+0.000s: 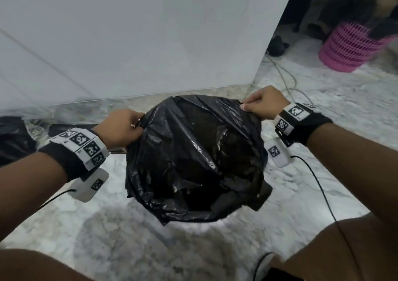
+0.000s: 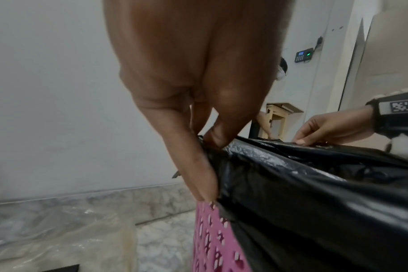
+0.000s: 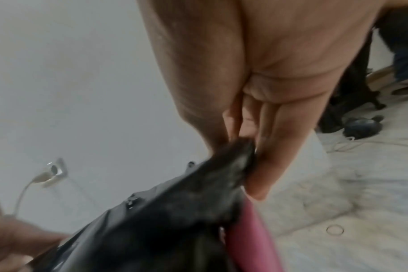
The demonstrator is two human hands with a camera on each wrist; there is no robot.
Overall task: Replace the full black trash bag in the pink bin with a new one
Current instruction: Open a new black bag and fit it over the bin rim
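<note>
A black trash bag (image 1: 193, 151) is spread over the mouth of a pink bin and hides the bin in the head view. The wrist views show the pink perforated bin wall (image 2: 219, 244) and its rim (image 3: 249, 239) just below the bag's edge. My left hand (image 1: 139, 123) pinches the bag's rim on its left side, thumb and fingers closed on the plastic (image 2: 314, 193). My right hand (image 1: 245, 106) pinches the rim at the far right, where a bunched fold of the bag (image 3: 174, 220) runs between its fingers.
A white wall (image 1: 150, 33) stands just behind the bin. On the floor to the left lie another black bag and clear plastic (image 1: 15, 138). A second pink mesh bin (image 1: 353, 48) stands at the back right, past loose cables (image 1: 286, 80). My knees frame the marble floor (image 1: 150, 248).
</note>
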